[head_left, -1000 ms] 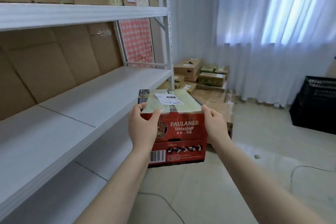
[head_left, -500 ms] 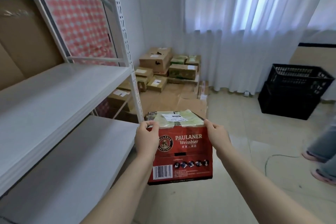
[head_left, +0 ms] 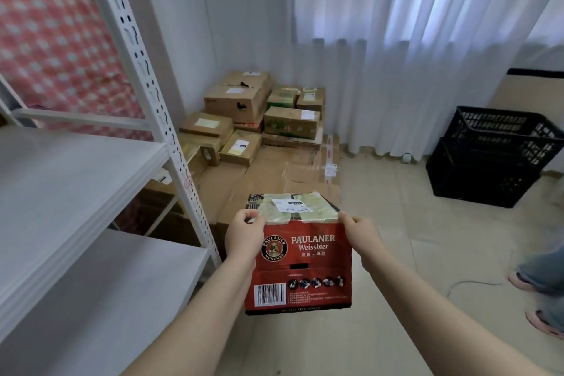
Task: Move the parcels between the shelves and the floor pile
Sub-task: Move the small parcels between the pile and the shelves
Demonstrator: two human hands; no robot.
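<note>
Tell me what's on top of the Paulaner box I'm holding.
Pale green tape covers the top of the Paulaner box, with a white shipping label stuck on it. Flaps and contents are hidden.

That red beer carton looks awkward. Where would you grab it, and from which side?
Best by its upper corners, one of the hands coming in from each side, as the left hand and right hand do now. The red carton is a broad, flat-faced box held upright, seemingly too wide for one hand, so opposed grips should keep it level.
</note>
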